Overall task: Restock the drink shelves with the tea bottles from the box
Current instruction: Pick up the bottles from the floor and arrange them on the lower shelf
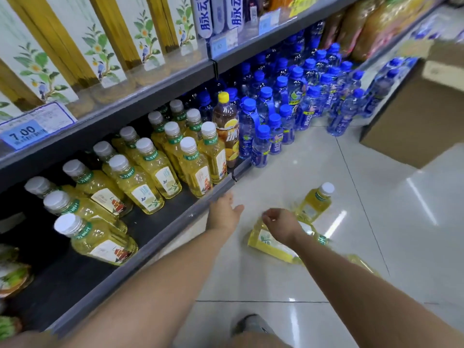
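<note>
Though off-shelf, tea bottle (312, 205) yellow, white-capped

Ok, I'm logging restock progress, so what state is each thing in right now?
Left hand: open, at the shelf edge.
Right hand: fingers curled over the lying tea bottle; grip unclear.
Lying tea bottle: on its side on the floor.
Floor tea bottle: capped, apparently standing.
Shelf tea bottles: upright, capped.
Blue bottles: capped, upright.
Box: on the floor.

Shop aisle: shelf (140, 96) rows of bottled drinks (160, 167), price tag (25, 134), cardboard box (414, 116) on tiled floor (301, 272).
</note>
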Demonstrator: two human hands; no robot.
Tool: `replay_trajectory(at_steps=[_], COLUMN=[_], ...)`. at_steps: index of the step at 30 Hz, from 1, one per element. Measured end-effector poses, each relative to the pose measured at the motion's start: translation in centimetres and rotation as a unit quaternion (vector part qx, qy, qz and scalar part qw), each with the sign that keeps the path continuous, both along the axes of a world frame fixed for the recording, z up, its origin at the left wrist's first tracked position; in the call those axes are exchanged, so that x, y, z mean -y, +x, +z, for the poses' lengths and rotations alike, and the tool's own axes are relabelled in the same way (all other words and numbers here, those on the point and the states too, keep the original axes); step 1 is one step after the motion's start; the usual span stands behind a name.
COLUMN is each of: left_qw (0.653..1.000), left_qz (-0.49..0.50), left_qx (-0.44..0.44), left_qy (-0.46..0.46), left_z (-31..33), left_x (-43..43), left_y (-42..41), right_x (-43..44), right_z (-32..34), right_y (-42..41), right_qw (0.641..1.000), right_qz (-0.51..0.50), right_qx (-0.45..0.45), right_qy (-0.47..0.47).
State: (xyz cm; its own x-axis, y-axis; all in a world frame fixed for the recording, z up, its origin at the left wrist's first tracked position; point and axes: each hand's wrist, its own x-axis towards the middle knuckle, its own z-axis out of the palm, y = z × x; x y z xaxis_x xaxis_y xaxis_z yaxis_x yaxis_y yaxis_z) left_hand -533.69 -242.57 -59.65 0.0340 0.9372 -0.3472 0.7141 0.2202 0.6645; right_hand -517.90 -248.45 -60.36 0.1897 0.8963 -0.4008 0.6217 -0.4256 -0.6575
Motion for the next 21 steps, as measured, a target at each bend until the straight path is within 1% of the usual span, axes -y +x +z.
replay_trajectory(at_steps=[3, 6, 8, 10, 12, 16, 18, 19, 21], left_qw=[0.992, 0.971, 0.948, 0.916, 0.898, 0.87, 0.848, 0.836, 0.811], left_qz=[-0.127, -0.235, -0.309, -0.378, -0.41, -0.45, -0.474, -0.485, -0.504], left_qx=[-0.001, -0.038, -0.072, -0.128, -0.154, -0.198, -0.233, -0.251, -0.288], left_qy=[-0.006, 0.015, 0.019, 0.029, 0.031, 0.037, 0.047, 0.057, 0.072], left_z=[0.4, 0.5, 0.9, 0.1, -2.2, -7.2, -9.5, -10.6, -12.3], left_x=[3.1, 6.1, 7.9, 9.2, 9.9, 10.0, 9.5, 9.1, 8.2], left_y=[1.8, 4.2, 6.0, 7.7, 9.2, 11.4, 12.2, 12.6, 13.1], right_x=[4.5, 9.7, 12.8, 15.5, 18.0, 22.2, 23.2, 23.3, 22.9], right_z=[2.2, 3.1, 3.0, 2.0, -0.2, -5.8, -7.9, -9.0, -10.6], right_y=[3.1, 6.8, 9.1, 11.2, 13.3, 16.1, 16.9, 17.3, 18.4], right_qw=[0.998, 0.992, 0.986, 0.979, 0.971, 0.948, 0.937, 0.931, 0.924], right_qz=[-0.007, -0.07, -0.101, -0.116, -0.134, -0.222, -0.267, -0.287, -0.296], right_qx=[0.058, 0.091, 0.115, 0.131, 0.139, 0.103, 0.107, 0.123, 0.173], right_qy=[-0.024, -0.054, -0.072, -0.105, -0.143, -0.204, -0.2, -0.19, -0.169])
